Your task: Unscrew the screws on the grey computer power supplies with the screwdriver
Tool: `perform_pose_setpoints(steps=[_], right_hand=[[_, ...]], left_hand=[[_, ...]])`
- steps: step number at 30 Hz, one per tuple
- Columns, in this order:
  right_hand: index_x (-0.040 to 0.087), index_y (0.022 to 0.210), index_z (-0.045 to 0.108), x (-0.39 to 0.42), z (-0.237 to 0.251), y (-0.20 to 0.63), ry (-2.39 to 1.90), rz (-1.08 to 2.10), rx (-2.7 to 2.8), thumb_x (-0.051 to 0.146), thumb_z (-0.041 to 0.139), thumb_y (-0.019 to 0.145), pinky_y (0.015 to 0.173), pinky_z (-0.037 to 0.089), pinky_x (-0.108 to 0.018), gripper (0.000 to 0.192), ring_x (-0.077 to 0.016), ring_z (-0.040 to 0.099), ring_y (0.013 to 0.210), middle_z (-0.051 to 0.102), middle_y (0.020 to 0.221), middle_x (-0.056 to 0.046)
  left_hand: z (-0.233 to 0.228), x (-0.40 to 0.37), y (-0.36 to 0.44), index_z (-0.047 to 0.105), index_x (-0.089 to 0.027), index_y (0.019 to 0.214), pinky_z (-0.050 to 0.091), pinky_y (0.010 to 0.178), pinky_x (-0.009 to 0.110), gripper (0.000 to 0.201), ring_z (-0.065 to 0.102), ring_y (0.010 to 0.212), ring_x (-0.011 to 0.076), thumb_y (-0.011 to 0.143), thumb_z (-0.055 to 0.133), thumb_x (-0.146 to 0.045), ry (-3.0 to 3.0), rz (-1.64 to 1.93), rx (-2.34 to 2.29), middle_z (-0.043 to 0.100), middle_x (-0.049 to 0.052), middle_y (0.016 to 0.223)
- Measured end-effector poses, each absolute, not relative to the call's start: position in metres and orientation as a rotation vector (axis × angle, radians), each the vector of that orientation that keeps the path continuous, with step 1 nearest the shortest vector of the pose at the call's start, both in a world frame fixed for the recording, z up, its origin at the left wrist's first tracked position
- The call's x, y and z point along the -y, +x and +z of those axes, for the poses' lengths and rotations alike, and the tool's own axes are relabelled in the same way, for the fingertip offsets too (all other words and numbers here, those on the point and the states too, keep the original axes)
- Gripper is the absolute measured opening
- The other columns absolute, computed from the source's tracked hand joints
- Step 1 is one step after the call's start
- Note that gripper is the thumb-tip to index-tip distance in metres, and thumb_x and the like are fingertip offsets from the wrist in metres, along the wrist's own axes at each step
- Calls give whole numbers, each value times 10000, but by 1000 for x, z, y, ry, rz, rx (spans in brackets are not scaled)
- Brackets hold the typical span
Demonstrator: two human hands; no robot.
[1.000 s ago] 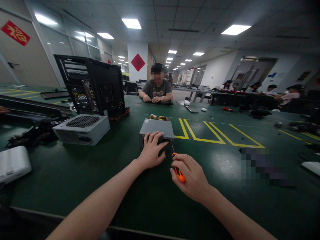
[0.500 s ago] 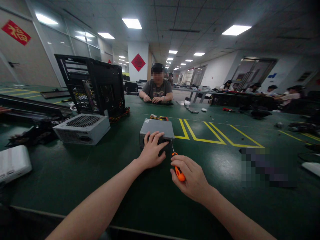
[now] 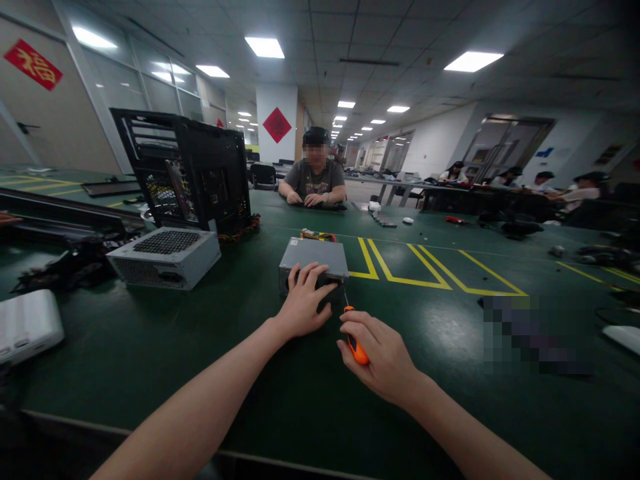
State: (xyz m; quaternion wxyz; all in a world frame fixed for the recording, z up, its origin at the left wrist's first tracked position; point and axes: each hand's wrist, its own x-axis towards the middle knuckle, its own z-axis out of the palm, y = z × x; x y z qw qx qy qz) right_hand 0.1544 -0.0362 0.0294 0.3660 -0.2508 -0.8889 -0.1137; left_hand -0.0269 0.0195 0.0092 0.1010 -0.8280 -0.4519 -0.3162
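A small grey power supply box [image 3: 314, 255] lies on the green table [image 3: 150, 347] in front of me. My left hand [image 3: 303, 304] presses flat on its near face, fingers spread over the top edge. My right hand [image 3: 381, 359] grips an orange-handled screwdriver [image 3: 355, 341]; its thin shaft points up at the box's near right corner. Coloured cables [image 3: 318, 235] stick out behind the box.
A larger silver power supply [image 3: 165, 257] and an open black computer case [image 3: 193, 171] stand at the left. A white device [image 3: 27, 325] lies at the far left edge. A seated person [image 3: 315, 175] faces me across the table. Yellow floor-style lines [image 3: 425, 270] mark the tabletop at the right.
My right hand with the screwdriver has shifted slightly left and turned a little. The left hand and the box have stayed put.
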Motion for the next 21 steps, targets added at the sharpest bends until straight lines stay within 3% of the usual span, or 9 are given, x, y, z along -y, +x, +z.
perform_pose_setpoints(steps=[11, 21], right_hand=[[164, 941, 506, 35, 28, 157, -664, -296, 2310, 297, 506, 848, 666, 496, -317, 162, -173, 597, 784, 626, 905, -81], [169, 925, 488, 35, 25, 157, -700, -297, 2265, 191, 463, 812, 697, 480, -324, 118, -179, 571, 821, 592, 900, -87]], left_hand=[[7, -21, -27, 591, -245, 1122, 82, 1068, 531, 390, 231, 1282, 294, 735, 552, -268, -2440, -950, 1342, 358, 73, 1352], [9, -19, -26, 582, -248, 1139, 84, 1060, 546, 412, 236, 1279, 310, 729, 553, -265, -2446, -939, 1348, 360, 83, 1357]])
